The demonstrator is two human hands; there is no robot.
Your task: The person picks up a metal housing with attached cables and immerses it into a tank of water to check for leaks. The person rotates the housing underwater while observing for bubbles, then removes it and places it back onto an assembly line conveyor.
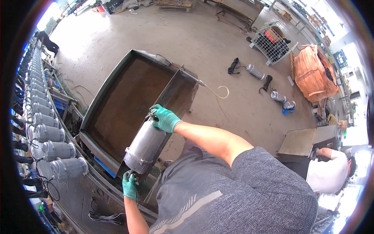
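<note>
A grey metal cylindrical pump (145,147) with a flanged rim lies slantwise over the near right edge of a wide tank (106,81) of brown liquid. My right hand (165,119), in a green glove, is closed on the fitting at the pump's far end. At the near end, my left hand (129,186), also green-gloved, has its fingers pressed round a small part by the flange; a dark cable seems to run beside it. A thin metal rod or nozzle with a pale hose (220,94) sticks out past the tank's right side.
Similar pumps (64,169) stand in a long row on a curved line at the left. More pumps (255,72) with black cables lie on the floor. A wire cage (271,43) and an orange bulk bag (313,74) stand at right. A person (327,171) works beside a metal box.
</note>
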